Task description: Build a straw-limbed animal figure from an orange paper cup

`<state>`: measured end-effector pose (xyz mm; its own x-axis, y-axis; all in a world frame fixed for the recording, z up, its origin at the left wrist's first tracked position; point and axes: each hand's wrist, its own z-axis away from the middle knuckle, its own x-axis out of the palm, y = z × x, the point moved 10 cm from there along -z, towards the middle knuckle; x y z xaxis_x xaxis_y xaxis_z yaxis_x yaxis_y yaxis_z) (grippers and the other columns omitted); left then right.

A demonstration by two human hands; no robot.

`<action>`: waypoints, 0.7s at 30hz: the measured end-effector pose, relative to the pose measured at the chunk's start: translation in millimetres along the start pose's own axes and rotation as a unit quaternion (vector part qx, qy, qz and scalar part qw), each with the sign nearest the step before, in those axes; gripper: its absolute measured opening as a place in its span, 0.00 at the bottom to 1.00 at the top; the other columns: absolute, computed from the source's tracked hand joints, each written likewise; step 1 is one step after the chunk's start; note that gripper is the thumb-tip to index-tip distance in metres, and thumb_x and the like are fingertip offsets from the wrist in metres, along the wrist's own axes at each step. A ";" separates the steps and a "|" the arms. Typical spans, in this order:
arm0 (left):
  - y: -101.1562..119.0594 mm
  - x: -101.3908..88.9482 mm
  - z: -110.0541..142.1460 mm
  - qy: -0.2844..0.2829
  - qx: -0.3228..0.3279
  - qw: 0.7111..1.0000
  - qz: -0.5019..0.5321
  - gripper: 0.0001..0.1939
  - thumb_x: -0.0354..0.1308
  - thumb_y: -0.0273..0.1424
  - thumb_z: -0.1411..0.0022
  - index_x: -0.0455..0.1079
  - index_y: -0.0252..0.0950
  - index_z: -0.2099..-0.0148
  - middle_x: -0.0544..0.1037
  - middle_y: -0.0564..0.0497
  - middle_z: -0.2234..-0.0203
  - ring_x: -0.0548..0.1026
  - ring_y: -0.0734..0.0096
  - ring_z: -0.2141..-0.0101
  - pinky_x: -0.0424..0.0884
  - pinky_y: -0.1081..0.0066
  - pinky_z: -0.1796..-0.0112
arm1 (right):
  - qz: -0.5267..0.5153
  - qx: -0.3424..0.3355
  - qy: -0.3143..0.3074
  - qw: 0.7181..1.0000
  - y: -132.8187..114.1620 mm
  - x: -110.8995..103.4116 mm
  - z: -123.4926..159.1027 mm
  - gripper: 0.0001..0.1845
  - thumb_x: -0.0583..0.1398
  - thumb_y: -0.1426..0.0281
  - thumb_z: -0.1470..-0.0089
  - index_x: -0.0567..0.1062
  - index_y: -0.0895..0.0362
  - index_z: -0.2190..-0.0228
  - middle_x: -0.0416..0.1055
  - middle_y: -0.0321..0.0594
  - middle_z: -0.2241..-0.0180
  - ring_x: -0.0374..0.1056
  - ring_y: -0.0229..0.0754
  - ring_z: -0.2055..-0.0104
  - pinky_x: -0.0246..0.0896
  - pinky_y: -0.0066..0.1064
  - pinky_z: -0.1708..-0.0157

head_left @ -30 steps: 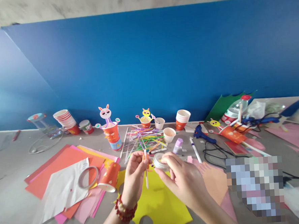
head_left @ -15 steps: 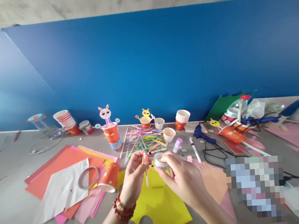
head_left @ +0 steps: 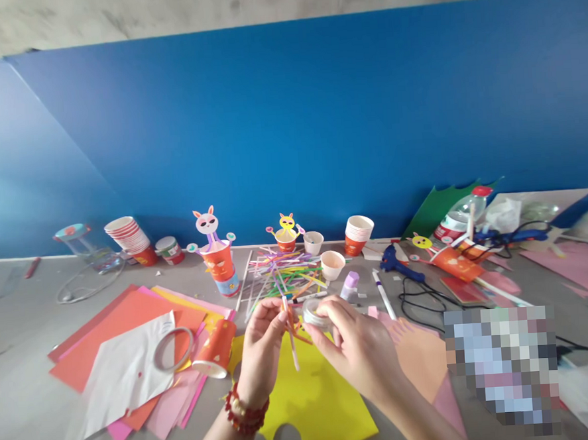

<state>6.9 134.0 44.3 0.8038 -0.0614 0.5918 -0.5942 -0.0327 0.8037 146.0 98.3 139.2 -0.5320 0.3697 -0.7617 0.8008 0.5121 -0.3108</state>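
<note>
My left hand (head_left: 264, 338), with a red bead bracelet (head_left: 246, 412) at its wrist, pinches a thin white stick (head_left: 294, 354) that slants downward. Thin orange strips (head_left: 302, 338) stick out beside it, partly hidden by the fingers. In my right hand (head_left: 355, 332) is a small roll of clear tape (head_left: 314, 314), its fingers curled over the top and side. Both hands are close together above a yellow paper sheet (head_left: 320, 404) with curved cut-outs. Behind them lies a pile of coloured paper strips (head_left: 282, 274).
Coloured paper (head_left: 116, 324), a larger tape ring (head_left: 155, 354) and a tipped orange cup (head_left: 216, 347) lie left. A rabbit-topped cup figure (head_left: 220, 264) stands behind. Right are a glue stick (head_left: 349, 286), a marker (head_left: 384, 295) and a blue glue gun (head_left: 401, 263) with black cord.
The white stick has tilted, its lower end moving slightly right, and more of the orange strips shows beside it. The right hand and tape roll have hardly moved.
</note>
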 end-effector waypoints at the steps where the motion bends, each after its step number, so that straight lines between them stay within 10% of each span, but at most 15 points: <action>1: 0.4 -0.8 0.4 0.007 0.004 1.000 0.000 0.07 0.65 0.32 0.38 0.73 0.35 0.59 0.75 0.50 0.68 0.72 0.72 0.66 0.69 0.72 0.62 | 0.001 0.002 -0.002 1.000 -0.2 0.7 0.0 0.11 0.56 0.61 0.35 0.70 0.54 0.66 0.75 0.33 0.70 0.64 0.33 0.82 0.51 0.30 0.77; 21: -5.7 0.0 1.9 0.017 0.005 1.000 0.018 0.08 0.67 0.33 0.41 0.73 0.36 0.62 0.74 0.53 0.70 0.70 0.75 0.69 0.67 0.76 0.66 | 0.000 0.022 -0.010 1.000 -2.2 6.8 -2.8 0.12 0.55 0.61 0.36 0.69 0.55 0.69 0.73 0.34 0.72 0.62 0.34 0.83 0.48 0.29 0.77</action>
<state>10.1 132.3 39.6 0.7821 -0.0296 0.6224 -0.6231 -0.0406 0.7811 139.8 101.9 136.3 -0.5263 0.3550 -0.7727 0.8129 0.4765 -0.3348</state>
